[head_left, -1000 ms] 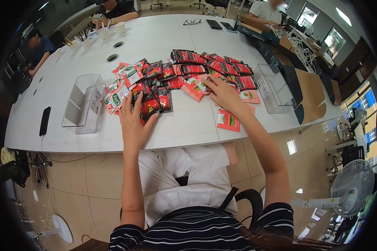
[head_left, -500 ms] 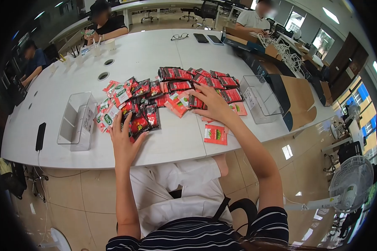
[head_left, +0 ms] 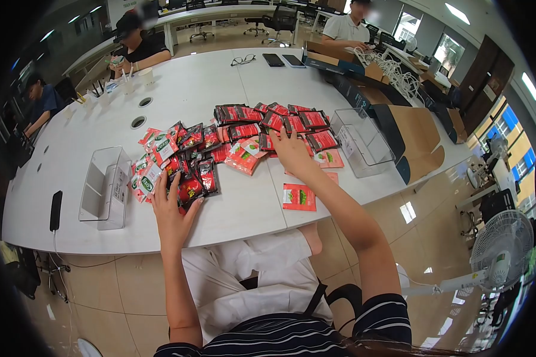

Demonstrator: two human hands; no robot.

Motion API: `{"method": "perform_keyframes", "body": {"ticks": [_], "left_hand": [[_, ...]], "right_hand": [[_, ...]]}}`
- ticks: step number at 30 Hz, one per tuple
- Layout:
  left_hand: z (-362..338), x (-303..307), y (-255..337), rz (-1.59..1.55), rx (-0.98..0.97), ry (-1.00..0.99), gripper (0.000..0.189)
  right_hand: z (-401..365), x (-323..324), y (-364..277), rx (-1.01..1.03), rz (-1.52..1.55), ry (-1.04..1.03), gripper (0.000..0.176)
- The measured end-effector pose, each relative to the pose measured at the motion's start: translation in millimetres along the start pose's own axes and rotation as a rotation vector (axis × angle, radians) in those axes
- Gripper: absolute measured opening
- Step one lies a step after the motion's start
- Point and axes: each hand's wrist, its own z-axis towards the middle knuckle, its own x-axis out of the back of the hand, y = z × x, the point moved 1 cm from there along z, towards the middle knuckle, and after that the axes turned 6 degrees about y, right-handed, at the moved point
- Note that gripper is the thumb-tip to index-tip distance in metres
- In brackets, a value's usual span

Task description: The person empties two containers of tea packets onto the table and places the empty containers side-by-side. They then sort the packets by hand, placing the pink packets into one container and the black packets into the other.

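Many small red, black and white packets (head_left: 244, 130) lie heaped across the white table. My left hand (head_left: 171, 215) rests with fingers spread on the near edge of the left part of the heap, by a white and green packet (head_left: 147, 178). On the right part, my right hand (head_left: 292, 156) touches the red and black packets, its fingers apart. A pink packet (head_left: 243, 156) lies between the hands, and another red packet (head_left: 299, 197) lies alone nearer the table's front edge. Neither hand has a packet gripped.
Clear plastic bins stand left (head_left: 105, 189) and right (head_left: 361, 143) of the packets. A black phone (head_left: 56, 210) with a cable lies at the left. Farther back are glasses (head_left: 243, 60), two phones, cups, and cardboard boxes (head_left: 408, 140). Several people sit around.
The camera view has shifted slightly. My right hand has shifted a little over the packets, its fingers now more spread. My left hand stays beside the left packets.
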Motion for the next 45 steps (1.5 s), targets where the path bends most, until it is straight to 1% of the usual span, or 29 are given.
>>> {"method": "perform_keyframes", "body": {"ticks": [2, 5, 6, 9, 12, 15, 18, 21, 24, 27, 29, 30, 33, 34, 37, 41, 42, 45], "left_hand": [[-0.8, 0.0, -0.8, -0.004, 0.001, -0.001, 0.07], [-1.8, -0.9, -2.8, -0.003, -0.005, 0.005, 0.07], [-1.7, -1.3, -3.2, -0.003, -0.01, 0.009, 0.07], [-2.0, -1.6, -3.7, 0.004, -0.013, 0.008, 0.07], [-2.0, -1.9, -4.6, 0.014, -0.018, 0.006, 0.07], [-1.9, -1.7, -5.0, 0.008, -0.027, 0.012, 0.07], [-1.8, -2.6, -5.7, 0.012, -0.034, 0.015, 0.071], [-1.5, -2.6, -5.7, 0.011, -0.029, 0.015, 0.071], [-2.1, -2.6, -6.2, 0.006, -0.026, 0.018, 0.072], [-1.6, -1.4, -5.0, 0.006, -0.029, 0.014, 0.075], [0.5, 1.9, -0.8, -0.017, -0.031, 0.028, 0.079], [0.4, 3.9, 1.2, -0.024, -0.027, 0.036, 0.081], [0.7, 8.3, 4.6, -0.045, -0.024, 0.021, 0.087], [1.0, 8.2, 3.8, -0.06, -0.039, 0.021, 0.09], [2.7, 6.9, 5.8, -0.05, -0.064, 0.01, 0.089], [2.6, 5.6, 6.1, 0.018, -0.064, -0.028, 0.088], [1.0, 4.7, 5.8, 0.021, -0.056, -0.035, 0.086], [1.0, 2.3, 2.2, 0.029, -0.042, -0.048, 0.081]], "right_hand": [[-2.9, 4.3, -0.8, 0.02, -0.025, 0.044, 0.051], [-2.2, 23.0, 5.8, -0.03, 0.159, 0.016, 0.052], [-1.2, 27.0, 9.3, -0.027, 0.241, 0.06, 0.051], [2.6, 41.4, 15.0, -0.082, 0.356, -0.019, 0.049], [4.3, 59.1, 15.4, -0.139, 0.43, -0.062, 0.044], [13.6, 63.2, 17.0, -0.274, 0.686, -0.033, 0.04], [24.3, 66.3, 16.3, -0.255, 0.916, 0.127, 0.04], [42.3, 48.4, 11.3, -0.133, 1.021, 0.321, 0.038], [48.2, 68.7, -22.4, -0.342, 1.498, 0.133, 0.029], [55.5, 77.9, -58.6, -0.389, 1.939, -0.099, 0.026], [62.9, 82.4, -85.1, -0.519, 2.022, -0.251, 0.025], [66.3, 79.1, -97.8, -0.514, 2.067, -0.295, 0.023], [82.9, 56.3, -124.8, -0.576, 2.124, -0.533, 0.024], [87.1, 52.0, -133.5, -0.599, 2.07, -0.562, 0.028], [95.1, 47.2, -146.8, -0.513, 1.897, -0.596, 0.031], [110.0, 42.4, -142.7, -0.355, 1.437, -0.331, 0.042], [113.8, 34.5, -137.9, -0.289, 1.404, -0.286, 0.049], [110.3, 51.2, -119.1, -0.152, 1.041, -0.133, 0.048]]}}
